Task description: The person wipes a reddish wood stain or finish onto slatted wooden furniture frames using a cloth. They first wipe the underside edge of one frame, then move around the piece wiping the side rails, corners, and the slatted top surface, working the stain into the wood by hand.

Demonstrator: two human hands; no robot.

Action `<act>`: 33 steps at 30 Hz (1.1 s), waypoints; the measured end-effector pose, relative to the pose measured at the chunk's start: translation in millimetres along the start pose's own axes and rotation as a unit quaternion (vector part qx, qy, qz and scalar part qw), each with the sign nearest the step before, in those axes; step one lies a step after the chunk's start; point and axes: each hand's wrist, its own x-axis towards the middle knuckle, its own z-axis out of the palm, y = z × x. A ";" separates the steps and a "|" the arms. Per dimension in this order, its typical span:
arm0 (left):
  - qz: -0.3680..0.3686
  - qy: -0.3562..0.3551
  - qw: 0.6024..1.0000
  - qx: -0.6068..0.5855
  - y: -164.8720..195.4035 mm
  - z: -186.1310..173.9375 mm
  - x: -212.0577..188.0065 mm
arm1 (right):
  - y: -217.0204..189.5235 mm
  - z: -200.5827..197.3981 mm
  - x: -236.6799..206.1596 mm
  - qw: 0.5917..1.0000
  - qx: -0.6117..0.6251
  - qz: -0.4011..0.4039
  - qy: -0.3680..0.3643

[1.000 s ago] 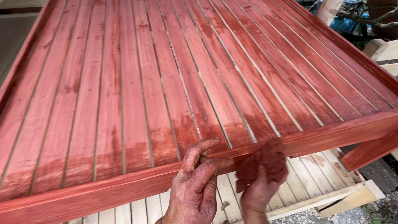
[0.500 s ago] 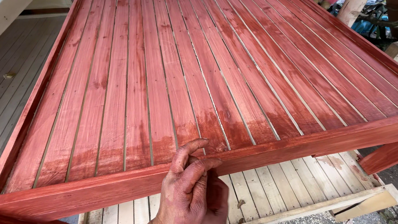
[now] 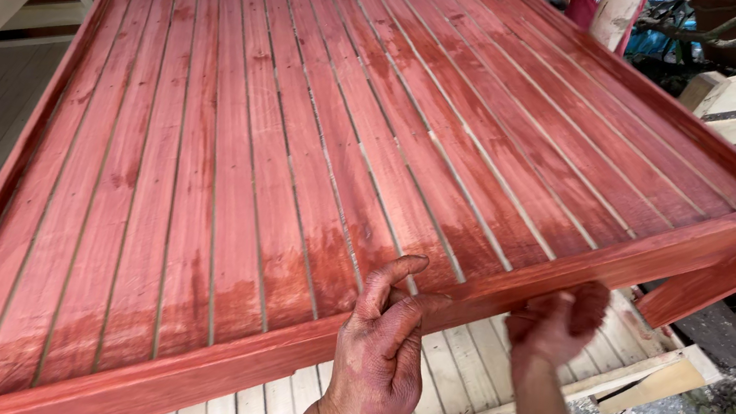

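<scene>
- A large slatted wooden panel (image 3: 299, 161), stained red, lay tilted over pale unstained boards (image 3: 478, 380), filling most of the view.
- Its near frame rail (image 3: 294, 348) ran across the bottom; fresh stain there could smear or print where skin pressed it.
- The left hand (image 3: 379, 358), stained red, rested half-curled against the rail, thumb up, gripping nothing.
- The right hand (image 3: 550, 325) closed on a stained rag (image 3: 588, 304) under the rail; drips could spot the pale boards.
</scene>
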 end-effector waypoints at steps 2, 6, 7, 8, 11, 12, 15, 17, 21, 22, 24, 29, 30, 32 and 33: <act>-0.003 -0.008 1.000 -0.022 -0.4 13.2 12.1 | 27.2 -8.8 12.0 0.970 -0.182 -0.023 0.160; 0.001 -0.015 0.999 -0.047 -2.3 32.3 33.6 | 51.4 -27.7 21.0 0.965 -0.165 0.032 0.200; -0.001 -0.016 0.999 -0.045 -2.8 34.9 37.3 | 53.3 -34.3 18.9 0.963 -0.201 0.020 0.177; 0.000 -0.017 0.999 -0.044 -3.3 37.9 41.3 | 54.7 -40.4 18.4 0.960 -0.236 0.005 0.153; 0.011 -0.014 0.999 -0.030 -2.6 45.0 48.9 | 59.0 -57.9 18.9 0.972 -0.219 -0.026 0.086; 0.004 -0.015 0.999 -0.034 -1.3 47.1 49.6 | 58.2 -64.5 20.5 0.965 -0.250 -0.068 0.044; 0.003 -0.015 0.999 -0.036 1.4 53.6 52.2 | 52.9 -77.4 31.5 0.946 -0.315 -0.084 -0.002; 0.016 -0.014 0.999 -0.031 3.6 58.7 51.7 | 40.9 -84.0 38.5 0.938 -0.334 0.059 0.078; 0.003 -0.020 0.999 -0.029 2.7 62.8 50.9 | 21.7 -71.7 43.5 0.953 -0.229 0.071 0.183; -0.001 -0.022 0.999 -0.028 2.0 63.3 50.7 | 18.7 -63.9 40.4 0.965 -0.180 0.057 0.184; -0.007 -0.025 0.999 -0.029 1.5 64.7 49.5 | 12.0 -46.8 29.3 0.972 -0.197 -0.034 0.121; -0.005 -0.031 0.999 -0.041 4.0 69.4 48.5 | 8.4 18.2 16.5 0.965 -0.195 0.030 0.176; -0.004 -0.032 0.999 -0.040 4.6 69.8 48.7 | 2.1 25.2 17.7 0.966 -0.189 0.026 0.176; 0.000 -0.034 0.999 -0.036 3.7 69.3 50.5 | -7.5 35.3 25.3 0.968 -0.174 0.020 0.177; 0.003 -0.033 0.999 -0.027 3.1 69.2 51.2 | -13.2 34.5 31.5 0.972 -0.155 0.025 0.174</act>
